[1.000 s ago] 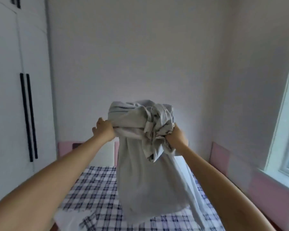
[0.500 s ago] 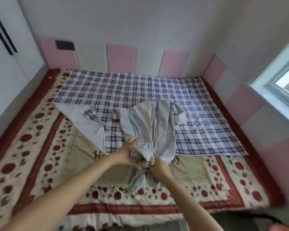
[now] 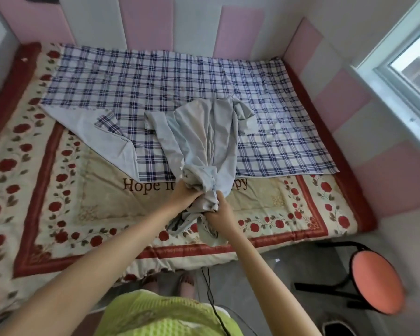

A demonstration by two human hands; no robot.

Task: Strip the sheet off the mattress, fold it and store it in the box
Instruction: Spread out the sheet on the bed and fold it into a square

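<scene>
While in both grips point(image 3: 183, 198) point(image 3: 219, 210), sheet point(image 3: 204, 132) crumpled.

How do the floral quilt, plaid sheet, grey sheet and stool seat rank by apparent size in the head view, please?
Largest first:
floral quilt
plaid sheet
grey sheet
stool seat (nearer the camera, so the last two are unsure)

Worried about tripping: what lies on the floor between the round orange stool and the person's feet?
Head view: a thin black cable trails over the grey floor, close beside the feet, apart from the round orange stool.
</scene>
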